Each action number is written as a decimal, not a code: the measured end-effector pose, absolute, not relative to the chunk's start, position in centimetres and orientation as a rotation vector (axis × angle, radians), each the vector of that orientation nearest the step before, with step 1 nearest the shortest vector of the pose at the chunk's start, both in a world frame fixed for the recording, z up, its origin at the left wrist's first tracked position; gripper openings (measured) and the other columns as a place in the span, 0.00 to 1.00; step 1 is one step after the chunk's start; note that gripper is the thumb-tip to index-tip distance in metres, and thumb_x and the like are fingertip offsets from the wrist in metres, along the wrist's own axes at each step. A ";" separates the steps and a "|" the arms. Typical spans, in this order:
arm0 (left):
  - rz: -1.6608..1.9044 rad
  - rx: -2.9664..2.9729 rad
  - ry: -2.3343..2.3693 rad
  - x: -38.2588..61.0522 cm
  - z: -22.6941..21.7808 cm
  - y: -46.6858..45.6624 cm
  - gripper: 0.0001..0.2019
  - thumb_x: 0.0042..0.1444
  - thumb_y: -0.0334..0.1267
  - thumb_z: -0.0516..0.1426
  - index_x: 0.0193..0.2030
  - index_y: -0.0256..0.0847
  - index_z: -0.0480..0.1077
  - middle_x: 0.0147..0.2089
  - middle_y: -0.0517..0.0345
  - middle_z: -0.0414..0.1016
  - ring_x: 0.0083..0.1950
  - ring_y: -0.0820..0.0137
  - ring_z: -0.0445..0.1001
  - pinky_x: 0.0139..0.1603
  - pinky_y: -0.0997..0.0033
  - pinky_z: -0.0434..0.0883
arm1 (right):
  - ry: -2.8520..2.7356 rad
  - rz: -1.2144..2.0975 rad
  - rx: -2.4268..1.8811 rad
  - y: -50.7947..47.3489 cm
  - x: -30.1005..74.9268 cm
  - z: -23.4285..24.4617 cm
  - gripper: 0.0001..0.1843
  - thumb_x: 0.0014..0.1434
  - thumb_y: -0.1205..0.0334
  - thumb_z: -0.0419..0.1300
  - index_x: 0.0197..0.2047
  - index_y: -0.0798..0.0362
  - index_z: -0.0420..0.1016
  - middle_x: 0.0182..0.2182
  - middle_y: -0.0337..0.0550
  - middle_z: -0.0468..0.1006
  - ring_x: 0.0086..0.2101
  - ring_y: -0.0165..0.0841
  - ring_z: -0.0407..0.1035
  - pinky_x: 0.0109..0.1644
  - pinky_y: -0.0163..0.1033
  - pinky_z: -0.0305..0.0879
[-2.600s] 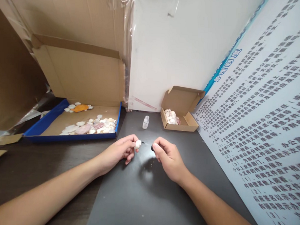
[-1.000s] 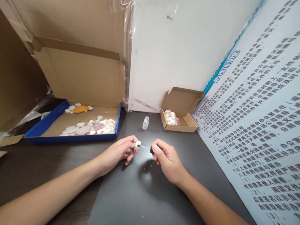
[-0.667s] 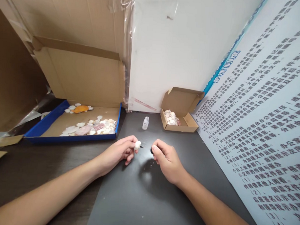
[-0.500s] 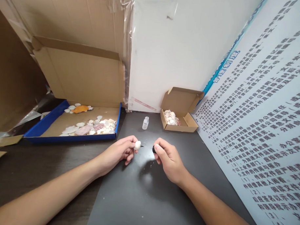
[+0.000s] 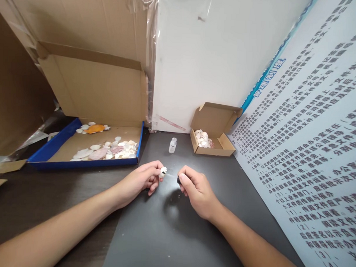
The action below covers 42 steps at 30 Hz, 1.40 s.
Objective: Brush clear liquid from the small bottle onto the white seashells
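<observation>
My left hand point(image 5: 141, 181) pinches a small white shell point(image 5: 163, 172) between thumb and fingers, just above the dark table point(image 5: 168, 234). My right hand point(image 5: 195, 190) is closed on a black brush cap point(image 5: 179, 180); its thin brush reaches left and its dark tip touches the shell. A small clear bottle point(image 5: 172, 145) stands uncapped behind the hands.
A blue-rimmed cardboard tray point(image 5: 49, 150) holding several shells lies at the left. A small open cardboard box point(image 5: 215, 146) with shells sits at the back right. A printed poster point(image 5: 312, 146) leans along the right side; a white wall point(image 5: 212, 60) stands behind.
My right hand has slid back and forth, moving the brush tip over the shell; now it is slightly further left than half a second ago. My left hand has held still.
</observation>
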State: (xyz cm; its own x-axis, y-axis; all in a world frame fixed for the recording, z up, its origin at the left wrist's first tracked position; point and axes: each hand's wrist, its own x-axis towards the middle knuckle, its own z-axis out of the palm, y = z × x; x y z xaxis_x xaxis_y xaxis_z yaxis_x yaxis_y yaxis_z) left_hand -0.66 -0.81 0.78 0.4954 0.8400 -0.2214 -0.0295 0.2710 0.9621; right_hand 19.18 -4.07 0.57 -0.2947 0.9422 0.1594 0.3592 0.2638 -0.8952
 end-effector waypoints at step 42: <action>0.694 1.154 0.887 -0.6 0.8 -0.9 0.06 0.56 0.39 0.53 0.35 0.39 0.62 0.30 0.62 0.65 0.22 0.78 0.60 0.23 0.77 0.60 | -1.847 0.983 -1.063 -4.4 19.2 0.7 0.17 0.68 0.53 0.47 0.30 0.53 0.61 0.23 0.34 0.61 0.24 0.25 0.58 0.31 0.32 0.55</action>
State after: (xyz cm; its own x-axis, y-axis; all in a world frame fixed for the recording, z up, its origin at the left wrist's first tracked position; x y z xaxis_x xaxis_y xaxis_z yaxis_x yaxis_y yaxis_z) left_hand -0.57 -0.86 0.79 0.4921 0.8400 -0.2285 -0.0202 0.2734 0.9617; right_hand 19.16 -4.36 0.74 -0.3518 0.9049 0.2395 0.3073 0.3533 -0.8836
